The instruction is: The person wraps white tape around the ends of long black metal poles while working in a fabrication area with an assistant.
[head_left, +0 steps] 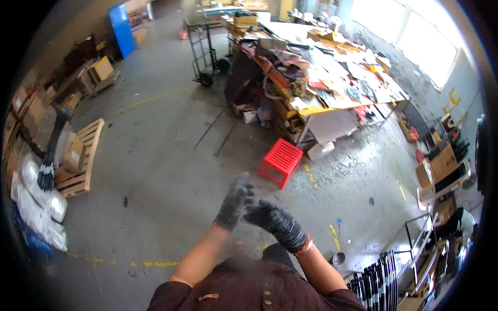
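Note:
My left hand (236, 202), in a dark grey knit glove, is raised in front of my body, blurred by motion. Its fingers look stretched out and I see nothing in it. Close beside it, my right hand (276, 223) wears a matching glove with an orange cuff. The right fingers point toward the left hand, slightly bent and apart, with no object showing in them. Whether the two hands touch, I cannot tell. Beyond them on the floor stands a red plastic stool (282, 158) with a slatted seat.
A cluttered worktable (316, 110) fills the far right, with a hand truck (203, 54) beside it. At left, a wooden pallet (88, 158) leans near white wrapped bundles (39, 202). Black tubes (376, 282) stand close at lower right. Two thin rods (226, 137) lie on the floor.

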### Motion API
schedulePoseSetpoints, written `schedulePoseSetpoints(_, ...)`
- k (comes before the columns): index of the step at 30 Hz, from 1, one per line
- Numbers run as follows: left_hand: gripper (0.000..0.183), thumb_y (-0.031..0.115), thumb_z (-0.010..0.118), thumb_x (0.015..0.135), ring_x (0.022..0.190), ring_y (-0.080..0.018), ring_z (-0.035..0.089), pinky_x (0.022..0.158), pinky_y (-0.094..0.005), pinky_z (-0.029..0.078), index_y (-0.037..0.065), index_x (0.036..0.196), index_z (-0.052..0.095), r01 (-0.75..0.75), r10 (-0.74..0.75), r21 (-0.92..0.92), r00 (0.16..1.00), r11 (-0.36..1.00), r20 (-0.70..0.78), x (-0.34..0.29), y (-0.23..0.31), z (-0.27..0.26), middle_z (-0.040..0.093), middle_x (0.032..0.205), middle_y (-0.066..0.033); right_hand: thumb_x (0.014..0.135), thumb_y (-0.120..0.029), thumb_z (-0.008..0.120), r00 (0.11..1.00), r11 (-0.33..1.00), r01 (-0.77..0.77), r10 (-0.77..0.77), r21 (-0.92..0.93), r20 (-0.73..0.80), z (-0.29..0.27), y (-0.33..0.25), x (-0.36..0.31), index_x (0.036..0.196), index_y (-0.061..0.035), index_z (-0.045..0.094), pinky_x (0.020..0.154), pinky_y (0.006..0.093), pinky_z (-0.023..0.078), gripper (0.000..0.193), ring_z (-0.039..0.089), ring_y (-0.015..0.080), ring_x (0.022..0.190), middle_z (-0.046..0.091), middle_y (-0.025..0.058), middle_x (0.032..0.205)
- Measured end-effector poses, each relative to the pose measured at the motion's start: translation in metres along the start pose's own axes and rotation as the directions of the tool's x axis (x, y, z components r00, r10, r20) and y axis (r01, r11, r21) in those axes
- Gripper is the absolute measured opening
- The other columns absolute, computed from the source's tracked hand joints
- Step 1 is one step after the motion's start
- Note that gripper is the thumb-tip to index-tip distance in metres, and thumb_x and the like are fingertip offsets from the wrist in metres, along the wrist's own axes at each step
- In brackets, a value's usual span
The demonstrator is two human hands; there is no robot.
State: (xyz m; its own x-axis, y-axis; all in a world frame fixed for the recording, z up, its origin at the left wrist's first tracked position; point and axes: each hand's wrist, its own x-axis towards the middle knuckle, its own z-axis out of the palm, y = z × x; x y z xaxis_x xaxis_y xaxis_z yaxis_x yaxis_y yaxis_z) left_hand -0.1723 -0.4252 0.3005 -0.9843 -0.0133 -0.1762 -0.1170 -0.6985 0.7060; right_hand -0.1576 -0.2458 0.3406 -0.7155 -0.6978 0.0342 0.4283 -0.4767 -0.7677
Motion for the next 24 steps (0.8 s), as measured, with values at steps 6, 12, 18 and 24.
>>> schedulePoseSetpoints(6, 0.01, 0.012, 0.059, 0.086, 0.077, -0.0262, 0.062, 0.071, -0.0354, 0.049, 0.003, 0.089, 0.065, -0.558, 0.358, 0.756, 0.821, 0.343, 0.444, 0.099, -0.037, 0.035, 0.063, 0.081, -0.013, 0.09, 0.001, 0.051, 0.958, 0.986, 0.133, -0.154, -0.103, -0.243, -0.054, -0.037, 0.062, 0.132, 0.0003, 0.045, 0.104, 0.0319, 0.037, 0.043, 0.049, 0.0197, 0.119, 0.053, 0.0092, 0.128)
schedulePoseSetpoints(12, 0.012, 0.006, 0.052, 0.087, 0.07, -0.0194, 0.06, 0.066, -0.0334, 0.048, 0.002, 0.084, 0.063, -0.309, 0.343, 0.752, 0.932, 0.582, 0.118, 0.225, -0.05, 0.062, 0.062, 0.075, -0.0081, 0.09, -0.007, 0.055, 0.909, 0.415, 0.055, -0.396, -0.908, -0.126, -0.12, -0.081, 0.106, 0.13, 0.0026, 0.047, 0.1, 0.0324, 0.039, 0.042, 0.051, 0.0223, 0.119, 0.053, 0.0139, 0.129)
schedulePoseSetpoints(18, 0.018, 0.013, 0.051, 0.093, 0.075, -0.0112, 0.058, 0.071, -0.0272, 0.049, 0.002, 0.093, 0.065, -0.206, 0.146, 0.69, 0.978, 0.694, 0.146, 0.316, -0.046, 0.111, 0.064, 0.08, -0.0026, 0.092, -0.01, 0.054, 0.913, 0.492, 0.089, -0.388, -0.866, -0.127, -0.193, -0.141, 0.129, 0.117, -0.0004, 0.058, 0.091, 0.0345, 0.048, 0.027, 0.059, 0.0202, 0.104, 0.061, 0.0115, 0.113)
schedulePoseSetpoints(24, 0.016, 0.013, 0.058, 0.089, 0.077, -0.0169, 0.061, 0.073, -0.0329, 0.049, 0.002, 0.098, 0.066, -0.354, -0.001, 0.729, 0.9, 0.586, 0.437, 0.351, -0.082, 0.154, 0.065, 0.082, -0.0075, 0.093, -0.017, 0.055, 0.796, 0.985, 0.07, -0.15, -0.158, -0.587, -0.278, -0.16, 0.156, 0.114, 0.0001, 0.058, 0.089, 0.0376, 0.049, 0.028, 0.06, 0.0207, 0.097, 0.062, 0.008, 0.11)
